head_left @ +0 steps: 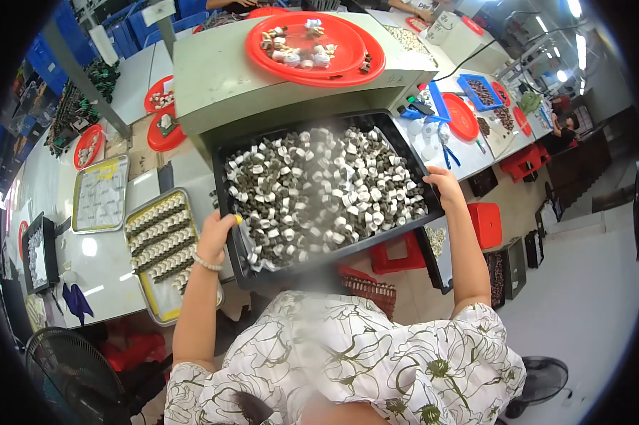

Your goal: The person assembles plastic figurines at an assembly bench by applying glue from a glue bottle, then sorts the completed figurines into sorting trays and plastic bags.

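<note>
My hands carry a wide black plastic tray [348, 249] at its two sides, tilted a little, in front of the pale green shelf. Inside lies a thick layer of small white-capped pieces [383, 188] with dark parts between them; a blurred smear hides the middle. My left hand [214, 237] is closed round the left rim near its front corner, a beaded bracelet on the wrist. On the right rim, my right hand [443, 185] is closed with the fingers against the wall. What the pieces are exactly, I cannot tell.
Left on the table, a metal tray [146, 289] holds rows of similar pieces beside another metal tray [101, 191]. Red plates [262, 53] top the green shelf [213, 67]. Pliers [449, 152] lie right. A fan [71, 372] stands lower left, red stools [485, 225] lower right.
</note>
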Action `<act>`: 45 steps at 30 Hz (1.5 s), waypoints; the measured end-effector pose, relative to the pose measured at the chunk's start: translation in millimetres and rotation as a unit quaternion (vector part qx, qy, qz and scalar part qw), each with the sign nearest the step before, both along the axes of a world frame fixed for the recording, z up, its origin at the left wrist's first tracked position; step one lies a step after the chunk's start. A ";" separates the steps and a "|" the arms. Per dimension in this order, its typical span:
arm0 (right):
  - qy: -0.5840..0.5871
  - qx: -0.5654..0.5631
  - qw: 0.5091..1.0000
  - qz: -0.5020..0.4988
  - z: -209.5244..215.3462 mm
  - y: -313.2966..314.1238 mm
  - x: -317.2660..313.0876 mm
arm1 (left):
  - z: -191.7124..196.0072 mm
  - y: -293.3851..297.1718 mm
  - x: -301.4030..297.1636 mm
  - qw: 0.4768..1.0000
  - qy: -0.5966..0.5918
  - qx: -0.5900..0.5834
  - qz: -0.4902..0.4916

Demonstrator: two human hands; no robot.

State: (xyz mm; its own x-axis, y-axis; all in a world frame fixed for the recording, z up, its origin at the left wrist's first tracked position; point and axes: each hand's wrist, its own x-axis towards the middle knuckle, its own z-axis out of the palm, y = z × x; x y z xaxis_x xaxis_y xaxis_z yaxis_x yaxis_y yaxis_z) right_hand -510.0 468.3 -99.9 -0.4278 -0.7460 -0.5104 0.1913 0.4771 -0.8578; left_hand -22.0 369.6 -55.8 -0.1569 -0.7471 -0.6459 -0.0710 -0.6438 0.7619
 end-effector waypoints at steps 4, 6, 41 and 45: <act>-0.026 0.037 0.999 -0.016 -37.1 -55.2 -20.8 | -27.1 -59.4 -31.3 0.999 -0.010 -0.005 0.042; -0.075 0.006 0.997 -0.020 -62.9 -85.8 -31.4 | -45.5 -89.6 -40.7 0.998 -0.012 0.003 0.057; -0.294 -0.148 0.929 -0.167 -136.0 -225.5 -21.2 | -92.1 -114.7 -96.8 0.582 -0.511 -0.522 -0.357; -0.294 -0.175 0.923 -0.178 -146.4 -227.2 -36.5 | -92.9 -131.9 -95.5 0.611 -0.481 -0.530 -0.339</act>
State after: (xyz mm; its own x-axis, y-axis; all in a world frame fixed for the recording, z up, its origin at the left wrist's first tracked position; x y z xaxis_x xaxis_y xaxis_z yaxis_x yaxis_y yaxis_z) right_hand -546.5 241.1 -246.2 -0.4029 -0.7748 -0.4873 0.7642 0.0082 -0.6449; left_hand -117.5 237.7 -148.8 -0.5904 -0.8000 0.1067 -0.7911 0.5998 0.1203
